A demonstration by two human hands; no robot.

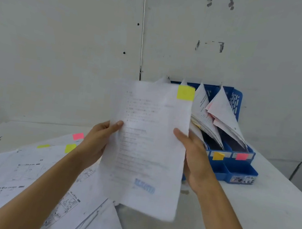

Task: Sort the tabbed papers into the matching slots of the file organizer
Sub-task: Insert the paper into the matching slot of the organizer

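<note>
I hold a printed paper upright in front of me, above the table. A yellow tab sticks to its top right corner. My left hand grips its left edge with the thumb on the front. My right hand grips its right edge the same way. Behind the paper stands the blue file organizer, partly hidden by it. Two slots show: one labelled with an orange tab, one with a pink tab. Both hold slanted papers.
A loose spread of printed papers covers the white table at the left, with a pink tab and two yellow tabs at their far edges. A grey wall stands close behind the table.
</note>
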